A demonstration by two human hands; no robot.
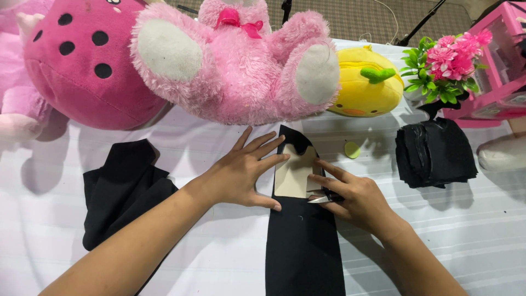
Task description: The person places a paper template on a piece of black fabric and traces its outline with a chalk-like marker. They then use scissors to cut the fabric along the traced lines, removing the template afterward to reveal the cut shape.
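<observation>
My left hand [241,175] lies flat, fingers spread, pinning the beige paper template [293,175] on the black fabric strip [304,246] mid-table while my right hand [350,197] pinches small scissors [320,199]; any slip could skew the cut.

brightness: pretty bright overall, even indoor light, nothing dim

light source: looks like it comes from above and a bit behind the plush toys, going by where the shadows land

shadows: soft grey ones on the white tablecloth [460,230] in front of the pink teddy bear [241,60] and the spotted pink plush [82,60], fuzzy edges

glare: none really, tablecloth is close to washed out near the bottom right

dark stuff: black fabric strip [304,252] and black fabric stack [435,153] lose nearly all detail

focus: centre sharp, left hand [244,175] and right hand [353,197] are crisp

edges: slight wide-angle stretch, forearms look oversized at the bottom
</observation>
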